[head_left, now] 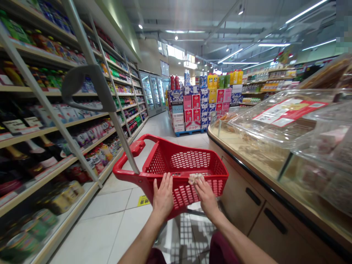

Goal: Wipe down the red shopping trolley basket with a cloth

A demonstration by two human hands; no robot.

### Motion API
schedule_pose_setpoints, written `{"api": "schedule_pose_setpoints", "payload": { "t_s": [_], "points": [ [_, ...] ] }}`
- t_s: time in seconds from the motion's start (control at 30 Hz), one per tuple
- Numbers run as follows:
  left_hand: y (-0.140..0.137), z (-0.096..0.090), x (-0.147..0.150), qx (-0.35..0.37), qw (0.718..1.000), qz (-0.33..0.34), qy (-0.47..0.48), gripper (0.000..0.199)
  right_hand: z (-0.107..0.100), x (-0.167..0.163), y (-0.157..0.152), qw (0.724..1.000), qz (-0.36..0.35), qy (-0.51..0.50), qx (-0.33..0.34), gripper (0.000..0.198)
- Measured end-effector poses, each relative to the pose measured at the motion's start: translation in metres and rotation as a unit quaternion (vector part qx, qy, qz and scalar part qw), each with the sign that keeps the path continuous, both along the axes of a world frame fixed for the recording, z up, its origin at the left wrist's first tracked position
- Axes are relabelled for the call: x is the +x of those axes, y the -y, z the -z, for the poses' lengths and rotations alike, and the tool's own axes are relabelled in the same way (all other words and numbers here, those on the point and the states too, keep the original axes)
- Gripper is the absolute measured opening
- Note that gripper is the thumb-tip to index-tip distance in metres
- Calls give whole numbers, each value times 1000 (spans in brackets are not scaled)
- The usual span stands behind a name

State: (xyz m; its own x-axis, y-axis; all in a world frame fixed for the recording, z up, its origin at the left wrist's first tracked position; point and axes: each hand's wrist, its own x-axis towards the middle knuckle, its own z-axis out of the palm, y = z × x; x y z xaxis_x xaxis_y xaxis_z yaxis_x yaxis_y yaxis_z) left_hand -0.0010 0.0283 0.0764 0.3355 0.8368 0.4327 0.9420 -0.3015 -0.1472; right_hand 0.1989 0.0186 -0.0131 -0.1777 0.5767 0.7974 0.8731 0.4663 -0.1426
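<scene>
Before me stands a red plastic shopping cart (159, 161) with perforated basket walls and a tall grey pole ending in a grey loop handle (88, 88). My left hand (163, 196) lies flat against the near side of the basket, fingers stretched over its rim. Further right along the same rim, my right hand (205, 194) presses a crumpled whitish cloth or tissue (195, 179) against the red plastic. No goods show inside the visible part of the basket.
Shelves of bottles and cans (55, 128) run along the left. At the right is a counter (247, 165) with clear food boxes (275, 113). Stacked drink cartons (192, 110) stand ahead, with glass-door fridges (154, 90) behind. A yellow sticker (143, 200) marks the tiled floor.
</scene>
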Motion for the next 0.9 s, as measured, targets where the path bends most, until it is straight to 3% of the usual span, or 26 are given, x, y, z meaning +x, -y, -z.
{"api": "schedule_pose_setpoints", "payload": {
  "t_s": [0.13,0.3,0.5,0.7,0.9],
  "points": [
    [0,1,8,-23,1000,7,1,63,15,9,7,998,-22,34,-56,38],
    [-1,1,16,-31,999,9,-1,63,0,21,2,1000,22,-19,-1,42],
    [-5,6,27,-49,998,30,-25,66,19,33,10,997,25,30,-71,42],
    [-9,15,42,-49,997,62,-13,61,9,48,8,998,63,2,-29,43],
    [-7,26,52,-60,993,91,-44,62,21,63,15,995,57,48,-65,41]
  ]
}}
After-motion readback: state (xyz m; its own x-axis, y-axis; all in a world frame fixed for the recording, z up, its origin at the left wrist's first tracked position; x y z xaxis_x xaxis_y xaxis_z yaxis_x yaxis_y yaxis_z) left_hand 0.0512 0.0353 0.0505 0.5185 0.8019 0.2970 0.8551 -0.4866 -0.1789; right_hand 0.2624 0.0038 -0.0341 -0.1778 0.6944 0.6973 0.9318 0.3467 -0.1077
